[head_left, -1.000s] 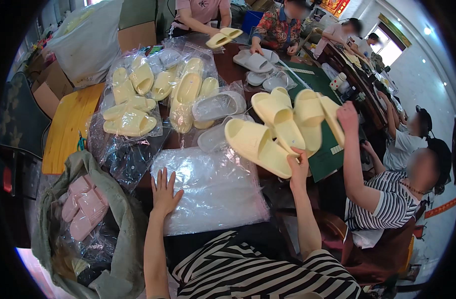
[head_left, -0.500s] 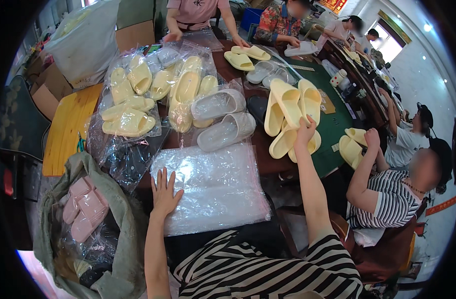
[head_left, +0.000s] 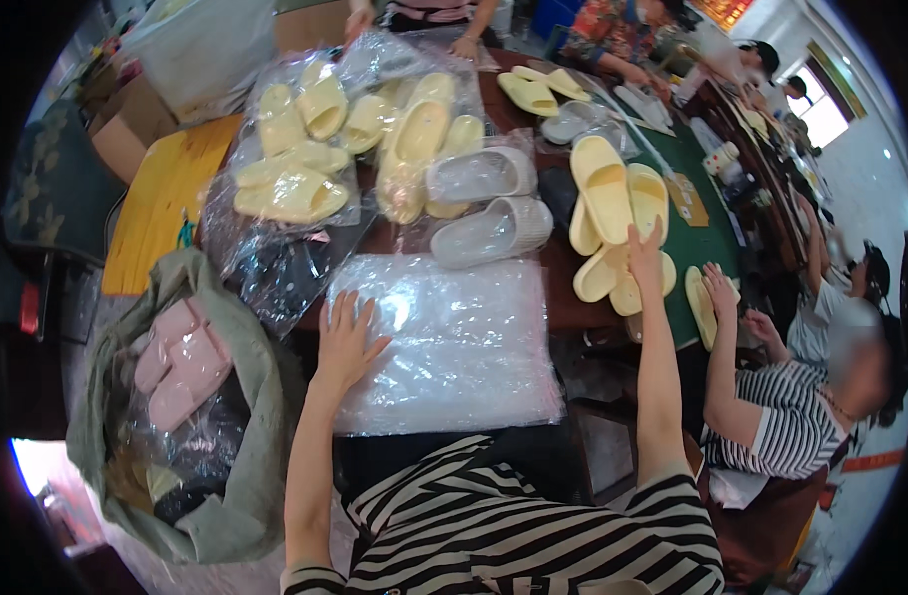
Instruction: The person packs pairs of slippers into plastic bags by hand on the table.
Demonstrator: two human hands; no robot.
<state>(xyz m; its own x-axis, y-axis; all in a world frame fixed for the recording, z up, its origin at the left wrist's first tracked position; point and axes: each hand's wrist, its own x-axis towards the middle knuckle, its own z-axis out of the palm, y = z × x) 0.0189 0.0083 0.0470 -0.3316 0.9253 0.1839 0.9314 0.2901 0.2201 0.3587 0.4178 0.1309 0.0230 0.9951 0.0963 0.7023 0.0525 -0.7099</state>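
Plastic bags (head_left: 454,342) lay under the spread left hand (head_left: 347,342), probably to stay flat; whether the right hand (head_left: 648,260) pinched the yellow slippers (head_left: 603,183), I could not tell.

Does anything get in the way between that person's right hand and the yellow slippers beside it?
Nothing visible does: the right hand has its fingers right at the yellow slippers. The nearby grey slippers lie to the left, not in between.

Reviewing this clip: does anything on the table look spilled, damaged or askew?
Nothing looks spilled or damaged. The bagged yellow slippers lie at mixed angles, untidy rather than odd; the clear plastic stack lies flat under the left hand.
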